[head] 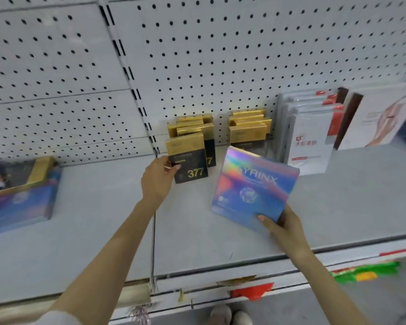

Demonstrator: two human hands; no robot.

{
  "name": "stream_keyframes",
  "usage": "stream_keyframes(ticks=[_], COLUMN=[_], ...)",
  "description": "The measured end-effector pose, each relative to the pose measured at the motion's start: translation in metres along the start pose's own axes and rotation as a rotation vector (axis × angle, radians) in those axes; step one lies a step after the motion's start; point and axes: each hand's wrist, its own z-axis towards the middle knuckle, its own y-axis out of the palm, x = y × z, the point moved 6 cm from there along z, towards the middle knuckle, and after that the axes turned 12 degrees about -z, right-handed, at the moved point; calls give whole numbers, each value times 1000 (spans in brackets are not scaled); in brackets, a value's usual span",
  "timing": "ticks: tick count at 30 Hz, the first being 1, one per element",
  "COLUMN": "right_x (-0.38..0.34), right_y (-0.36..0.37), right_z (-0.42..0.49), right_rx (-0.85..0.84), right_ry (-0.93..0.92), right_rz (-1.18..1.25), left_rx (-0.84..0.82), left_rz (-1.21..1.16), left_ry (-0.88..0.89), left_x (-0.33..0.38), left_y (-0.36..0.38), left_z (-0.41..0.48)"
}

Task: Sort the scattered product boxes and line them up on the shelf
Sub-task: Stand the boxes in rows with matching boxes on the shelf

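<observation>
- Holding two boxes at once: my left hand [158, 181] pinches a gold box [189, 160] marked 377 by its left edge, at the centre of the frame, upright at the front of the left gold row [192, 126]; I cannot tell whether its base touches the shelf [197, 231]
- My right hand [284, 227] grips a blue box [253, 186] by its lower right corner, thumb on the face; the box is tilted and lifted just right of centre, in front of the right gold row [249, 127]
- Done so far, as I read it: two gold rows stand front to back against the pegboard at centre, and white packs [312, 137] stand lined up just to their right, with larger boxes at the far right edge
- Left to do: a pile [21, 195] at the left edge of the frame lies jumbled and blurred, with blue boxes lying flat and gold and dark ones askew on top, well apart from the rows
- I see no row of blue boxes yet, so I judge the one in hand has to start a row on a bare stretch of shelf
- I would put the task near halfway: gold and white look sorted, blue barely begun
- The risk I see is that setting the gold box down crooked could tip the row behind it
</observation>
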Motion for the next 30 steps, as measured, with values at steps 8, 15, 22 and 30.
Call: stream_keyframes(ticks=[8, 15, 22, 30], right_x=[4, 7, 15, 92], right_y=[4, -3, -53, -255], right_z=[0, 6, 4, 4], right_rx=[-2, -26, -119, 48], right_ry=[-4, -3, 37, 76], right_rz=[40, 98, 297, 263], left_rx=[-17, 205, -162, -436], left_rz=[-35, -260, -508, -517], left_ry=[30, -114, -19, 9], left_x=[0, 3, 95, 217], left_y=[5, -3, 97, 266], left_z=[18, -19, -105, -162])
